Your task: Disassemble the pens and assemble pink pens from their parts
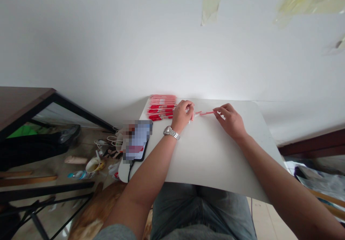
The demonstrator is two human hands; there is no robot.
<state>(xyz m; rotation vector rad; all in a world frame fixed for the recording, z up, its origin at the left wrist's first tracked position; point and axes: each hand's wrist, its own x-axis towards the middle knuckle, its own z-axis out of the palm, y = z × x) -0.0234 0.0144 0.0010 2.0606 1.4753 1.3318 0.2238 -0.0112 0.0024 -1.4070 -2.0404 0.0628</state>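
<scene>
My right hand (229, 120) pinches the right end of a thin pink pen-like stick (207, 113), held roughly level above the white table. To its left, my left hand (183, 114), with a metal watch on the wrist, has its fingers curled together; what they hold is too small to make out. Short pink and white pieces (198, 113) show between the two hands. Beside my left hand, at the table's back left, red pens (161, 110) lie side by side, partly covered by that hand. Behind them is a row of pale pink sticks (163, 99).
A phone (141, 139) with a cable lies at the left edge of the white table (210, 161). The wall (172, 45) stands right behind the table. On the floor at left are a cup (93, 164), a bottle (78, 175) and cables.
</scene>
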